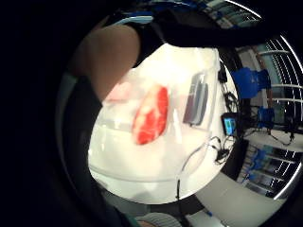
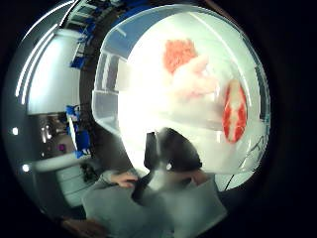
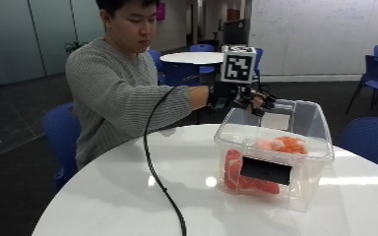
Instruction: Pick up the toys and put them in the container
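The toys lie inside the clear container (image 3: 277, 147), which stands on the white table (image 3: 123, 196) toward its right side. In the outside view a red-and-white piece (image 3: 236, 177) leans against the container's near-left wall, and a pink piece (image 3: 267, 144) with an orange piece (image 3: 293, 143) sit higher toward the middle. No toy shows on the tabletop outside the container.

The gloved right hand (image 3: 241, 101) hovers above the far-left rim of the container, palm down, so the toys lie directly below it and slightly toward the near side. The thumb-side palm view looks straight down into the container and shows the orange toy (image 2: 179, 53), the pink toy (image 2: 195, 79) and the red-and-white toy (image 2: 235, 116) on its floor. That last toy is elongated; its long axis seems to run along one container wall.

The fingers appear relaxed and spread, and nothing shows between them, so the hand looks empty, though the views are not clear enough to be sure. The bare hand is not clearly visible, so the gloved one is the nearer to the container. By the look of things the sorting is finished or nearly so.
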A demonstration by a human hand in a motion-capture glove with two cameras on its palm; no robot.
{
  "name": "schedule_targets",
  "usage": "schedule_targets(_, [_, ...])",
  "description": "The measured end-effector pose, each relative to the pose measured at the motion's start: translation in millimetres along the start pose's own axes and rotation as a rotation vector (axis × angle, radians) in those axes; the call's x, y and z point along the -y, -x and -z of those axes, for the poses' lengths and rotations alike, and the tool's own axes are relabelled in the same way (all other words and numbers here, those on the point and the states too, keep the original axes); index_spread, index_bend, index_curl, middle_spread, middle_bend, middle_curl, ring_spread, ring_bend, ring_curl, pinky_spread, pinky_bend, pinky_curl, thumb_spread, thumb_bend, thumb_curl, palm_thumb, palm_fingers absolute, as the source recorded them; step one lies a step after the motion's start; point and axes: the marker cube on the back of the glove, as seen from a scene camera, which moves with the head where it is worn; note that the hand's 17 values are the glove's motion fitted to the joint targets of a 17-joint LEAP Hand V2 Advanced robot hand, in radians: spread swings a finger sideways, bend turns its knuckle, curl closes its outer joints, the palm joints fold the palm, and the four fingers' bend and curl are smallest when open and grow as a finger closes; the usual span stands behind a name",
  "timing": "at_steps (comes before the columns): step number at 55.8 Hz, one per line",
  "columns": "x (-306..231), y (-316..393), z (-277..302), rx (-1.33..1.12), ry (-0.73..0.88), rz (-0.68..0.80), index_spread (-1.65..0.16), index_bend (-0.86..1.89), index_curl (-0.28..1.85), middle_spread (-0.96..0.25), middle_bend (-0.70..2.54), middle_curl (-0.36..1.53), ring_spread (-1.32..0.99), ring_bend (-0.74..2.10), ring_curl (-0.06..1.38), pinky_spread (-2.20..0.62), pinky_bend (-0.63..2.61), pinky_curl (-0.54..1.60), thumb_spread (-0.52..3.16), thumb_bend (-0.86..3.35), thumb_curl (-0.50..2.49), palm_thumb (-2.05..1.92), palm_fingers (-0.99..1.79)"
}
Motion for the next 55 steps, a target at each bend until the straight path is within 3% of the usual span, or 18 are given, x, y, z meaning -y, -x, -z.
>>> schedule_targets(11, [-118, -54, 20, 0.087, -0.131, 0.099, -0.37, 0.14, 0.43, -0.13, 0.13, 0.38, -0.08, 0.25, 0.43, 0.06, 0.9, 0.37, 1.32, -0.03, 0.48, -0.04, -0.17])
schedule_targets(19, [-189, -92, -3, -0.086, -0.238, -0.126, -0.38, 0.18, 0.43, -0.14, 0.16, 0.36, -0.07, 0.22, 0.42, 0.07, 0.82, 0.34, 1.37, -0.03, 0.41, -0.04, -0.07])
schedule_targets(32, [-308, -48, -82, -0.107, -0.265, -0.057, -0.39, 0.19, 0.42, -0.14, 0.16, 0.33, -0.07, 0.21, 0.41, 0.07, 0.79, 0.33, 1.39, -0.03, 0.33, -0.05, -0.04])
schedule_targets(38, [-357, -19, -138, -0.092, -0.258, -0.092, -0.4, 0.2, 0.42, -0.15, 0.18, 0.33, -0.08, 0.22, 0.41, 0.07, 0.76, 0.33, 1.4, -0.03, 0.3, -0.04, 0.01])
schedule_targets(45, [-379, 3, -178, -0.012, -0.185, -0.082, -0.41, 0.21, 0.43, -0.16, 0.18, 0.33, -0.1, 0.22, 0.41, 0.06, 0.75, 0.32, 1.4, -0.03, 0.28, -0.03, 0.03])
schedule_targets(55, [-374, 4, -176, -0.033, -0.172, -0.068, -0.41, 0.2, 0.44, -0.17, 0.18, 0.33, -0.11, 0.22, 0.41, 0.06, 0.74, 0.32, 1.4, -0.02, 0.26, -0.03, 0.04])
